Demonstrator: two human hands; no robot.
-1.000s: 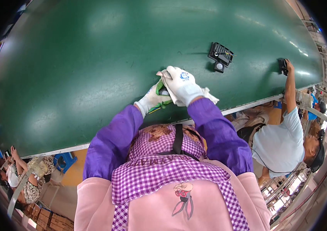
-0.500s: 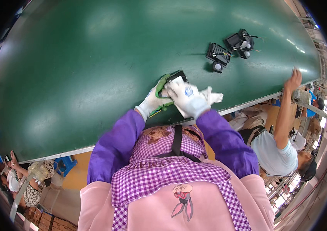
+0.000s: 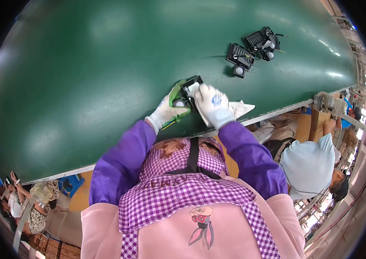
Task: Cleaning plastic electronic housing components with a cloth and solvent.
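Observation:
In a white glove with green on the palm side, my left hand (image 3: 167, 110) is closed round a small black floodlight (image 3: 187, 85) with a pale front panel. The light's round white sensor dome (image 3: 180, 103) shows between thumb and fingers, and a thin yellow-green wire hangs below. A white cloth (image 3: 242, 109) is bunched in my white-gloved right hand (image 3: 211, 102), its loose end trailing to the right. My right fingers are over the front of the floodlight and hide part of it. Both hands are just above the green table (image 3: 88, 95), near its front edge.
Farther right on the table lie several similar black floodlights, one on its own (image 3: 240, 55) and a cluster (image 3: 261, 41) behind it, with short wires sticking out. A person in a pale blue shirt (image 3: 306, 166) is at the right beyond the table edge. More people appear at the far left.
My right hand has shifted slightly over the floodlight, uncovering more of its frame and the sensor dome. The person at the right has lowered an arm from the table.

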